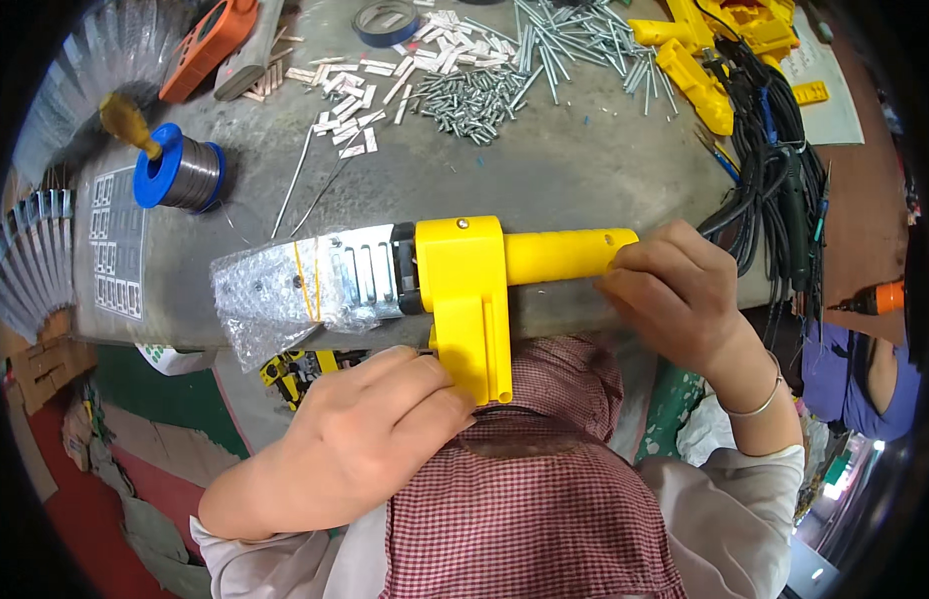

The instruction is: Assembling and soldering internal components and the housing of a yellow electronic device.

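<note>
A yellow plastic tool (pixel 471 290) with a T-shaped body lies across the near edge of the grey workbench (pixel 574 170), its round handle pointing right and a metal plate (pixel 363 272) jutting left from its head. The plate's far end is wrapped in bubble wrap (pixel 263 295), bound with a thin yellow rubber band (pixel 306 281). The right hand (pixel 674 292) is closed around the end of the handle, fingers curled over it. The left hand (pixel 370 429) sits below the tool's downward leg, thumb and fingertips pressed against the leg's lower left side; how far the fingers close behind it cannot be told.

Toward the far left corner stands a blue spool of solder wire (pixel 180 172), with an orange-cased device (pixel 207 45) behind it. A heap of silver screws (pixel 474 100) and small white strips (pixel 350 95) spreads along the far edge, beside a roll of dark tape (pixel 385 20). More yellow plastic housings (pixel 714 50) lie at the far right corner, and a bundle of black cables (pixel 774 180) runs down the right edge.
</note>
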Available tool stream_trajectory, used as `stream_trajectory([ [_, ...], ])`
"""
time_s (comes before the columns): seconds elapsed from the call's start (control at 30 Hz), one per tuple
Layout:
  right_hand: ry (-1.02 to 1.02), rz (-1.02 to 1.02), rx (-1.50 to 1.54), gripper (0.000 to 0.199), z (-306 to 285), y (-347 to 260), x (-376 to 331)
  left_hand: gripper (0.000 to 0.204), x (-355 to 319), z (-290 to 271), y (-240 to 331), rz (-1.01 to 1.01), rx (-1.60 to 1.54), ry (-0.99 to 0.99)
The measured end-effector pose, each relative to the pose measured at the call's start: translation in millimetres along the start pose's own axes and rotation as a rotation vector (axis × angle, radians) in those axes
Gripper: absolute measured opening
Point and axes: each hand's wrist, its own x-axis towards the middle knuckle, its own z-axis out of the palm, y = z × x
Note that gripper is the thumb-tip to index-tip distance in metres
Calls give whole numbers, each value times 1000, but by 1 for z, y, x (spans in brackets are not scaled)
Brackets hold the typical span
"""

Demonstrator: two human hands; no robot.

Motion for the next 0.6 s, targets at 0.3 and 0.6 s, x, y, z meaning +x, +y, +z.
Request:
stream_trajectory([
  [0.3, 106, -46, 19, 22, 10, 7, -10, 22, -2, 2, 0, -3, 53, -29],
  [0.6, 83, 159, 87, 12, -4, 24, -1, 19, 59, -23, -24, 160, 385, 114],
])
